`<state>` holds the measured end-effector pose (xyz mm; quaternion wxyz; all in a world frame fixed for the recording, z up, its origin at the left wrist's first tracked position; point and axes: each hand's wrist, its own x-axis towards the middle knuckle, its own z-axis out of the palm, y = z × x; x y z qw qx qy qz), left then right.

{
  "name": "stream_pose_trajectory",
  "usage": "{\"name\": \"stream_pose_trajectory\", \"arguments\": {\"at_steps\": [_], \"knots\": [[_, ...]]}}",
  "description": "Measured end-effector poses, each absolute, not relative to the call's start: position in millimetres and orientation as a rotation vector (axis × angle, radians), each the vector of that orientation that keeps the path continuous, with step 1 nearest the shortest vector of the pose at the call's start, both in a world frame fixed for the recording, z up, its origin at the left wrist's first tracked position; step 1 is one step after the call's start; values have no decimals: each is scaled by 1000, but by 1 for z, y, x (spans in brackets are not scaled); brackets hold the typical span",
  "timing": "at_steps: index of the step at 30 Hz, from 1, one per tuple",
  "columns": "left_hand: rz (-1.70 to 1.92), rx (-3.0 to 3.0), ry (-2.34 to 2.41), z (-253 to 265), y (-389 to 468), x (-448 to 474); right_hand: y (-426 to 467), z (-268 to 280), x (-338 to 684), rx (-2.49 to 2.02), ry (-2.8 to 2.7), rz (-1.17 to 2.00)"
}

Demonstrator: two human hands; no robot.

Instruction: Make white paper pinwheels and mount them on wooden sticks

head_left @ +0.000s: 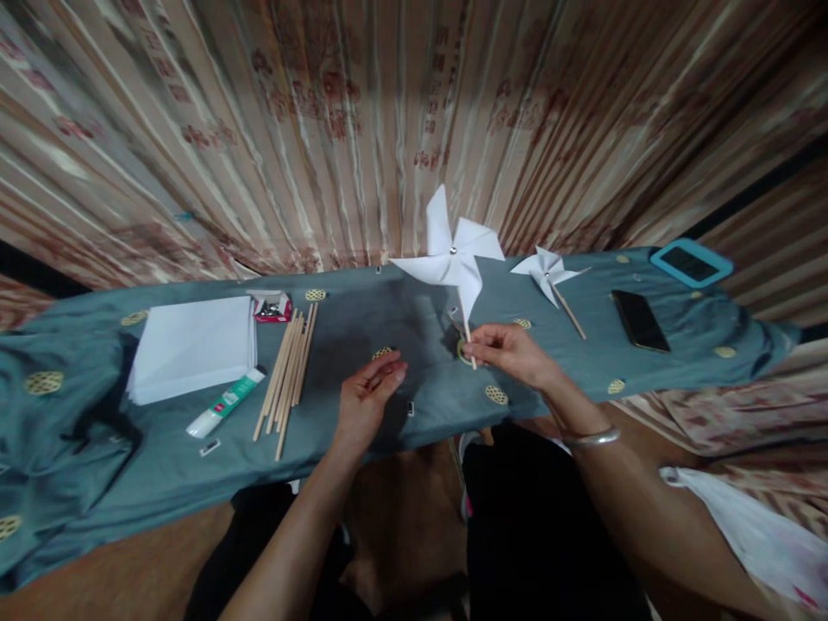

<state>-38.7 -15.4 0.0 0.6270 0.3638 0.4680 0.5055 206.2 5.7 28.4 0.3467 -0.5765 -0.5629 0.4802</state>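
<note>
My right hand (508, 352) pinches the lower end of the wooden stick of a white paper pinwheel (446, 259), holding it upright above the table. A shiny pin head marks the pinwheel's centre. Partly hidden behind that hand lies what looks like a pair of scissors (461, 349) with a yellow-green handle. My left hand (367, 401) hovers over the cloth at the middle, its fingers loosely bent and apart with nothing in them. A second, smaller-looking white pinwheel (548, 274) rests on the table to the right of the held one.
On the left are a stack of white paper (194, 345), an open red box (272, 306) of small metal pieces, a glue stick (226, 402) and several wooden sticks (288, 371). A black phone (640, 321) and a blue-framed device (692, 262) lie right. A curtain (362, 129) hangs behind.
</note>
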Motion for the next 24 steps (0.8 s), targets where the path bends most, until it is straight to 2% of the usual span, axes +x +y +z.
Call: {"name": "stream_pose_trajectory", "arguments": {"at_steps": [11, 24], "knots": [[1134, 844, 1107, 0, -18, -43, 24, 18, 349, -2085, -1278, 964], [1118, 880, 1113, -3, -16, -42, 52, 19, 382, -2467, -1456, 752]]}}
